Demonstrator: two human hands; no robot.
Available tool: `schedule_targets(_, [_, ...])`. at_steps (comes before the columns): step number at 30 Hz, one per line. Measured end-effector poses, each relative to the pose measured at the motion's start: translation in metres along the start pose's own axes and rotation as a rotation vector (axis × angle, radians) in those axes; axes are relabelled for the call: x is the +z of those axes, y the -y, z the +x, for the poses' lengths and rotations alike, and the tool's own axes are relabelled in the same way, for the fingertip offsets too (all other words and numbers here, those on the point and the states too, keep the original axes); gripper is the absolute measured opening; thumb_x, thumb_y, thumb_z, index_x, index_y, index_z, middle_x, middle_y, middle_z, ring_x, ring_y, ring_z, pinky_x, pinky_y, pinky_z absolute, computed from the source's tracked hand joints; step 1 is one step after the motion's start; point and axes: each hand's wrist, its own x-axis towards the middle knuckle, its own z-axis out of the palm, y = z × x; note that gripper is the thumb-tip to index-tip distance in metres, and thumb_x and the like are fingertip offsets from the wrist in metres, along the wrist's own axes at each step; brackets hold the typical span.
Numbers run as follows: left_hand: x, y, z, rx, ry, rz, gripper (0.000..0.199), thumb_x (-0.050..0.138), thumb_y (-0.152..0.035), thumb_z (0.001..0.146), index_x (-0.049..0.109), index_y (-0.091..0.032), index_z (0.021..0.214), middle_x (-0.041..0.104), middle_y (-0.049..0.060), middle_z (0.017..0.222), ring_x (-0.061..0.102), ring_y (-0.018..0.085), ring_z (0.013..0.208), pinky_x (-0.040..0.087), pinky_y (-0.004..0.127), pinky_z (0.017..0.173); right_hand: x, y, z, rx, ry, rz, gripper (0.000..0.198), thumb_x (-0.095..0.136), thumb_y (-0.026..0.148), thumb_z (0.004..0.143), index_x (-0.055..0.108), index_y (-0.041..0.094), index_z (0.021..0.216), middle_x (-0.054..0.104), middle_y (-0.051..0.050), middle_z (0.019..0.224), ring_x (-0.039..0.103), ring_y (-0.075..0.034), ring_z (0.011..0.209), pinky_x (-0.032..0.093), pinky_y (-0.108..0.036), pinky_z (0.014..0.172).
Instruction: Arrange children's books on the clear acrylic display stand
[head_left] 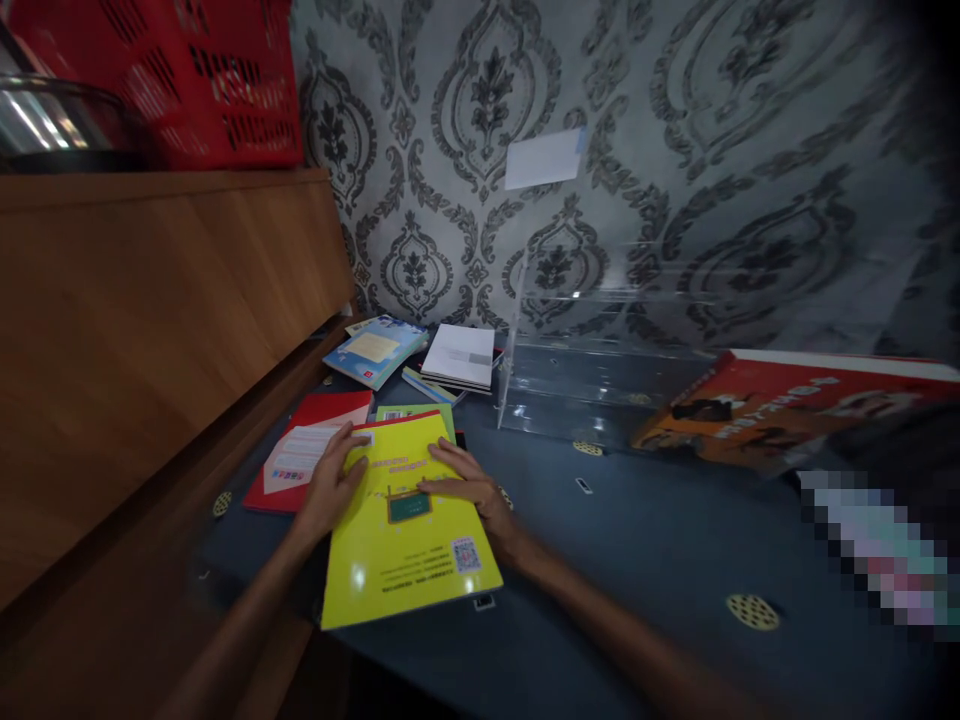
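Note:
A yellow book (420,555) with a small green chalkboard picture and a QR code lies at a slant before me, over other books. My left hand (330,485) grips its left edge, the thumb on the cover. My right hand (476,492) holds the right edge, with fingers reaching across the cover. Under and beyond its far end show a green book (415,411) and a red edge. Left of it, close to my left hand, is a red book (330,408) with a pale printed panel.
Blue books (379,350) and a white-covered stack (459,355) lie near the wall. A clear acrylic rack (555,410) stands at the back, with an orange-red book (780,410) at its right. At left, a wooden cabinet (165,290) carries a red basket (225,90) and metal bowl (64,115).

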Motion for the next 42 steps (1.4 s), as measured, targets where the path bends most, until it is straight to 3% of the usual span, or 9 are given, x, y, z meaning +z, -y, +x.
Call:
schedule_targets(8, [0.02,-0.035,-0.029,0.143,0.132,0.118,0.037,0.045,-0.034,0.097,0.058,-0.02,0.128,0.048,0.014,0.152,0.042,0.027,0.144,0.04,0.05,0.115,-0.056,0.008,-0.05,0.033,0.184,-0.12,0.041,0.067,0.033,0.093,0.063,0.038,0.133,0.038,-0.003,0.159,0.029,-0.029,0.149,0.04,-0.054,0.116])
schedule_targets(12, [0.026,-0.038,-0.03,0.239,0.139,0.237,0.038,0.041,-0.032,0.1,0.054,-0.021,0.134,0.05,0.013,0.15,0.042,0.027,0.144,0.037,0.053,0.118,-0.072,0.011,-0.04,-0.015,0.279,-0.217,0.043,0.053,0.019,0.098,0.059,0.039,0.136,0.054,-0.004,0.148,0.047,-0.027,0.139,0.032,-0.06,0.118])
schedule_targets(16, [0.027,-0.04,-0.03,0.27,0.136,0.318,0.036,0.038,-0.03,0.101,0.055,-0.02,0.131,0.051,0.014,0.149,0.044,0.027,0.142,0.04,0.051,0.116,-0.051,0.019,0.004,-0.072,0.301,-0.267,0.051,0.044,0.013,0.099,0.049,0.03,0.147,0.057,-0.006,0.145,0.05,-0.022,0.137,0.027,-0.054,0.122])
schedule_targets(21, [0.028,-0.04,-0.03,0.274,0.157,0.369,0.036,0.038,-0.028,0.1,0.054,-0.02,0.131,0.054,0.014,0.146,0.043,0.026,0.142,0.038,0.053,0.117,0.007,0.021,0.045,-0.152,0.371,-0.379,0.054,0.049,0.028,0.1,0.04,0.012,0.151,0.048,-0.018,0.151,0.037,-0.027,0.146,0.027,-0.047,0.123])
schedule_targets(24, [0.029,-0.039,-0.031,0.263,0.15,0.383,0.035,0.038,-0.028,0.101,0.055,-0.021,0.13,0.054,0.013,0.147,0.044,0.026,0.142,0.036,0.053,0.117,0.015,0.014,0.047,-0.062,0.316,-0.466,0.054,0.043,0.034,0.102,0.04,0.01,0.15,0.046,-0.02,0.152,0.033,-0.028,0.148,0.027,-0.048,0.122])
schedule_targets(29, [0.031,-0.04,-0.033,0.241,0.131,0.377,0.034,0.037,-0.03,0.102,0.055,-0.021,0.129,0.053,0.013,0.148,0.045,0.027,0.141,0.039,0.054,0.114,0.0,0.012,0.034,0.182,0.2,-0.547,0.067,0.043,0.049,0.1,0.04,0.003,0.149,0.039,-0.027,0.154,0.031,-0.037,0.148,0.024,-0.058,0.12])
schedule_targets(34, [0.029,-0.045,-0.032,0.212,0.157,0.393,0.034,0.036,-0.03,0.102,0.053,-0.02,0.129,0.05,0.015,0.15,0.044,0.028,0.142,0.039,0.055,0.113,-0.016,0.026,0.021,0.452,0.126,-0.558,0.067,0.041,0.053,0.099,0.039,0.008,0.148,0.049,-0.024,0.148,0.047,-0.037,0.136,0.036,-0.055,0.111])
schedule_targets(38, [0.02,-0.052,-0.023,0.219,0.239,0.424,0.031,0.036,-0.034,0.102,0.053,-0.021,0.124,0.048,0.015,0.151,0.041,0.027,0.143,0.041,0.053,0.11,-0.024,0.033,0.007,0.489,0.062,-0.469,0.053,0.043,0.044,0.098,0.051,0.011,0.139,0.062,-0.019,0.131,0.057,-0.034,0.121,0.043,-0.051,0.104])
schedule_targets(42, [0.016,-0.05,-0.013,0.198,0.273,0.433,0.03,0.04,-0.039,0.101,0.053,-0.023,0.122,0.049,0.013,0.149,0.037,0.028,0.146,0.04,0.055,0.111,-0.025,0.027,-0.008,0.529,-0.114,-0.169,0.053,0.056,0.046,0.089,0.054,0.018,0.134,0.066,-0.014,0.124,0.061,-0.032,0.115,0.049,-0.051,0.098])
